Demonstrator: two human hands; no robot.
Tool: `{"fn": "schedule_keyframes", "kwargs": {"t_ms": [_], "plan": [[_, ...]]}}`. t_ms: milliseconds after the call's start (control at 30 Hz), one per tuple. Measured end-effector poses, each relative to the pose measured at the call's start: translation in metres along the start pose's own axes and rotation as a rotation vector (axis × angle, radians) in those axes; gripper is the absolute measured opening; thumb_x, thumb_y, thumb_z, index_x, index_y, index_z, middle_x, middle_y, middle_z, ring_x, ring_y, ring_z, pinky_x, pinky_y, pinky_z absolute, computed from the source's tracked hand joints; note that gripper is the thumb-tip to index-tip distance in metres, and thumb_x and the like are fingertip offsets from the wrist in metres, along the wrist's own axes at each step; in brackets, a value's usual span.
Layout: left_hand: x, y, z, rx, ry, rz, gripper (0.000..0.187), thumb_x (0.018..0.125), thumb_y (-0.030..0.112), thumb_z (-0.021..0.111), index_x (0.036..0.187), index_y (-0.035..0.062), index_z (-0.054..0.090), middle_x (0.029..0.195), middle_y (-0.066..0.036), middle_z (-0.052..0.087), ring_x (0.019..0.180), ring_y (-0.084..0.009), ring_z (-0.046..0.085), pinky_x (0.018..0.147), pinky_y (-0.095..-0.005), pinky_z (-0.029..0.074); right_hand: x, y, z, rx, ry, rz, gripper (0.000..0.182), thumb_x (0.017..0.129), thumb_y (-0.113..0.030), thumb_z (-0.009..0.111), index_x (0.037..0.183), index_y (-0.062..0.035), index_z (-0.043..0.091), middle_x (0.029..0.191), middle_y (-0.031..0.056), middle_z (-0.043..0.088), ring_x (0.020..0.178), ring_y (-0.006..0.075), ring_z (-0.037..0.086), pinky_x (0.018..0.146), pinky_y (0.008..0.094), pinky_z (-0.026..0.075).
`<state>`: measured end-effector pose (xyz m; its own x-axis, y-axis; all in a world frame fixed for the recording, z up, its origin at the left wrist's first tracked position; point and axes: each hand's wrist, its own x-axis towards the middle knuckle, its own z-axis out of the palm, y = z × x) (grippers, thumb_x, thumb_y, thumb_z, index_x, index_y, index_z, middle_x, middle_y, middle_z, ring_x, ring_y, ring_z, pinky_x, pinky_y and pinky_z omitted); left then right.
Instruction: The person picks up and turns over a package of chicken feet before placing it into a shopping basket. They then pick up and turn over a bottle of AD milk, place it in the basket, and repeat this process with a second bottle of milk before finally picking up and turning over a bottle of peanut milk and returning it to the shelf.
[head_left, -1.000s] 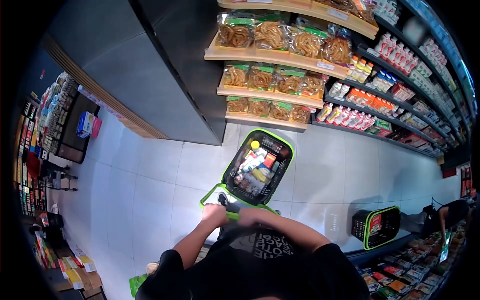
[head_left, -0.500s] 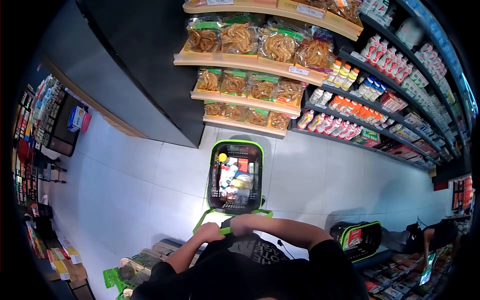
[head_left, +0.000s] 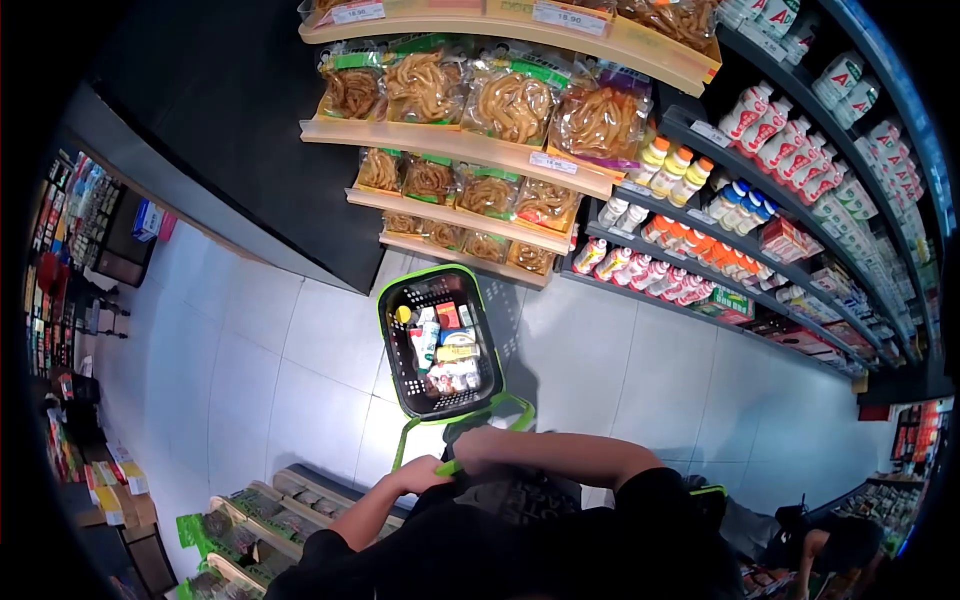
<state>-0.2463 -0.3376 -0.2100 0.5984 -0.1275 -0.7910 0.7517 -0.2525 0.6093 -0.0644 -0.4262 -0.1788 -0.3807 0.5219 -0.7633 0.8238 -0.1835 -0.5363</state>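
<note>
A black shopping basket (head_left: 390,345) with a bright green rim stands on the floor ahead of me. Inside it lie a white bottle with green print (head_left: 430,340), a red box (head_left: 448,316), a yellow-capped item (head_left: 403,314) and other packages. Its green handle (head_left: 449,467) reaches back to my body. My left hand (head_left: 416,474) is closed around the handle's left part. Close beside it, my right hand (head_left: 480,449) is also closed at the handle; its fingertips are mostly hidden.
Wooden shelves (head_left: 450,140) with bagged brown food stand ahead. To the right, dark shelves (head_left: 700,215) carry bottled drinks. A grey partition (head_left: 230,215) stands left. Behind me at right are another person (head_left: 830,545) and part of another green-rimmed basket (head_left: 708,491). Tiled floor (head_left: 570,370) lies between.
The view has turned and moved closer to the shelves. The basket now sits further left and tilts in view. The person and second basket behind have slipped lower. Both hands keep the handle.
</note>
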Motion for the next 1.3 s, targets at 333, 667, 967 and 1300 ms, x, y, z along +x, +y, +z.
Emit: {"fn": "schedule_keyframes", "kwargs": {"t_ms": [333,667,967,1300], "plan": [[0.107,0.133,0.129,0.085,0.465,0.034,0.047,0.081,0.044,0.065,0.08,-0.0033,0.066,0.079,-0.026,0.065,0.079,-0.0401,0.065,0.071,-0.0476,0.05,-0.106,0.165,0.062,-0.234,0.378,-0.092,0.021,0.074,-0.016,0.064,0.089,-0.0046,0.072,0.094,0.0173,0.07,0.091,0.0322,0.068,0.08,0.0456,0.053],[0.244,0.261,0.19,-0.11,0.758,-0.064,0.046,0.077,0.039,0.066,0.084,-0.0071,0.067,0.074,-0.026,0.066,0.074,-0.0398,0.067,0.071,-0.0453,0.051,-0.244,0.306,0.127,0.332,1.443,-0.053,0.056,0.077,-0.029,0.071,0.121,-0.0004,0.053,0.117,0.0209,0.052,0.11,0.0372,0.05,0.096,0.0458,0.041],[0.339,0.35,0.218,-0.251,0.766,-0.023,0.043,0.083,0.04,0.062,0.089,-0.0024,0.07,0.081,-0.025,0.068,0.085,-0.0375,0.069,0.076,-0.0443,0.052,-0.238,0.39,0.127,1.729,0.778,-0.122,0.041,0.093,-0.039,0.062,0.108,-0.0012,0.056,0.095,0.012,0.065,0.088,0.0227,0.064,0.08,0.036,0.052],[0.421,0.434,0.228,-0.133,0.679,0.031,0.049,0.083,0.034,0.062,0.116,-0.0017,0.056,0.098,-0.027,0.066,0.096,-0.0421,0.064,0.083,-0.0488,0.051,-0.247,0.51,0.105,2.26,0.641,-0.053,0.038,0.088,-0.035,0.066,0.068,-0.0158,0.04,0.053,-0.0006,0.036,0.046,0.0175,0.043,0.053,0.0373,0.043]]}}
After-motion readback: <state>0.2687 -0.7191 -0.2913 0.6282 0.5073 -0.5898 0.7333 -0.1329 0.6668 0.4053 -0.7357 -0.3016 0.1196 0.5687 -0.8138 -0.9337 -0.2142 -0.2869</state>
